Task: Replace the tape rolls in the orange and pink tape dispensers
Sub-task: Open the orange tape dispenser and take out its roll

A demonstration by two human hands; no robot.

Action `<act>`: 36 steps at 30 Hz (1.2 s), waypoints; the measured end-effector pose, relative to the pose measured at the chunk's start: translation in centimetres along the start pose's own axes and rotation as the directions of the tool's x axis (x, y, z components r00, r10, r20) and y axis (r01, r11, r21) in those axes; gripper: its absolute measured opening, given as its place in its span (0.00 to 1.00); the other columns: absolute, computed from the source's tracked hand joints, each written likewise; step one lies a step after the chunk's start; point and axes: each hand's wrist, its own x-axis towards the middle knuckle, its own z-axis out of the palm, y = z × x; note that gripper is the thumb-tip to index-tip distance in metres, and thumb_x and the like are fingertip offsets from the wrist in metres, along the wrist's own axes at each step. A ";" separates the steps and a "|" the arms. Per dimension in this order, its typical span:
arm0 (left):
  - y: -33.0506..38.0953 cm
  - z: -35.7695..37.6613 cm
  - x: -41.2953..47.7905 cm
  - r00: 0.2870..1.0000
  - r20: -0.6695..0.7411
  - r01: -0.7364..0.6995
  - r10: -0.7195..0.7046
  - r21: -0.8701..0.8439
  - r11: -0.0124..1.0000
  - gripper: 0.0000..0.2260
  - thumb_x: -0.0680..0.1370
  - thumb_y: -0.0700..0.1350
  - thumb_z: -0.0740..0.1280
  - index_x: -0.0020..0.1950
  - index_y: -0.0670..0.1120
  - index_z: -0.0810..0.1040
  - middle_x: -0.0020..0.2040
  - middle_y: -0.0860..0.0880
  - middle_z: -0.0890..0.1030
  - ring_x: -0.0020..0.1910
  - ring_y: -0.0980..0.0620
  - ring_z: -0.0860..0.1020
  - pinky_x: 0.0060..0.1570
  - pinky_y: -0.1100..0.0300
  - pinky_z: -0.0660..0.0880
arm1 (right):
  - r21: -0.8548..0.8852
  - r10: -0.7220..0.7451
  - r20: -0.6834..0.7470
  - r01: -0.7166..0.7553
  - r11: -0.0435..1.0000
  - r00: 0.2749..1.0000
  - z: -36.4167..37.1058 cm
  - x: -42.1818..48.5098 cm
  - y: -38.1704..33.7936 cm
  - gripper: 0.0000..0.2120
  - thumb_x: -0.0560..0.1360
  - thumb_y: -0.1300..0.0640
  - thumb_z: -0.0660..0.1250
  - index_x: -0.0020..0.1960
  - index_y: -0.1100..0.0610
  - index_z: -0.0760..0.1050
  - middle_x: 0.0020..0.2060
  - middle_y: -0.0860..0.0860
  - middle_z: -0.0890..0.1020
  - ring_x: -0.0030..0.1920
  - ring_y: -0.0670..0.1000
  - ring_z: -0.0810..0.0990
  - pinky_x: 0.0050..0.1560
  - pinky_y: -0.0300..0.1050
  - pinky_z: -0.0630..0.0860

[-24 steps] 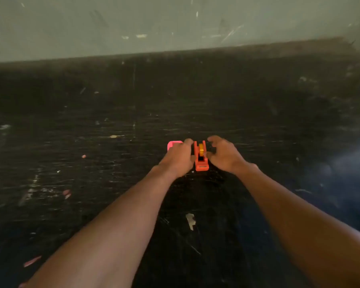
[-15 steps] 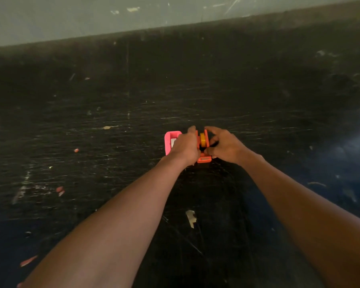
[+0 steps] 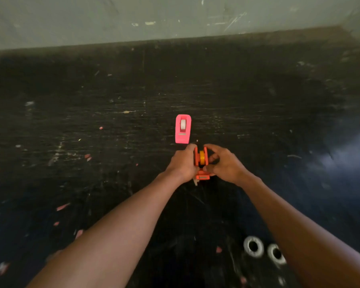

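— What do we have on the dark worktop [image 3: 258, 104]?

— Our left hand [image 3: 182, 164] and right hand [image 3: 224, 163] clasp the orange dispenser [image 3: 202, 163] from either side, a yellow roll [image 3: 202, 157] in it. The pink dispenser [image 3: 183, 129] stands just beyond, untouched, a pale roll inside.

— And nearer us?

— Two white rolls [image 3: 264, 250] beside our right forearm.

Scratched black table [image 3: 258, 113], pink dispenser [image 3: 183, 129], two tape rolls [image 3: 253, 246]

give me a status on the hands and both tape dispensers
Left hand and right hand both clamped on the small orange plastic tape dispenser, yellow-cored roll seated. Pink plastic tape dispenser stands apart behind, untouched. Two grey tape rolls lie near, nothing blocking.
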 end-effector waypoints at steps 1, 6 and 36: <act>-0.5 0.3 -1.9 1.000 0.000 0.002 -0.002 -0.001 1.000 0.30 0.76 0.41 0.72 0.76 0.50 0.65 0.54 0.48 0.81 0.55 0.49 0.82 0.60 0.47 0.80 | -0.015 -0.006 -0.006 0.006 1.000 1.000 1.0 -1.6 0.0 0.35 0.74 0.64 0.72 0.76 0.52 0.62 0.45 0.49 0.82 0.47 0.46 0.83 0.49 0.42 0.81; -3.8 2.8 -10.5 1.000 0.015 -0.005 0.005 -0.014 1.000 0.33 0.76 0.41 0.72 0.78 0.50 0.62 0.55 0.46 0.83 0.55 0.47 0.82 0.61 0.47 0.79 | -0.019 0.000 -0.036 -0.001 1.000 0.999 6.4 -8.8 0.5 0.34 0.72 0.65 0.73 0.74 0.51 0.65 0.43 0.51 0.84 0.45 0.47 0.84 0.48 0.41 0.82; -12.2 7.4 -20.3 0.992 0.050 0.110 -0.112 0.048 0.993 0.32 0.76 0.46 0.71 0.76 0.53 0.60 0.54 0.48 0.82 0.50 0.50 0.82 0.53 0.52 0.79 | -0.217 0.028 0.131 0.001 0.976 0.991 15.1 -17.2 2.7 0.33 0.74 0.63 0.68 0.75 0.48 0.60 0.53 0.54 0.81 0.55 0.52 0.80 0.52 0.43 0.76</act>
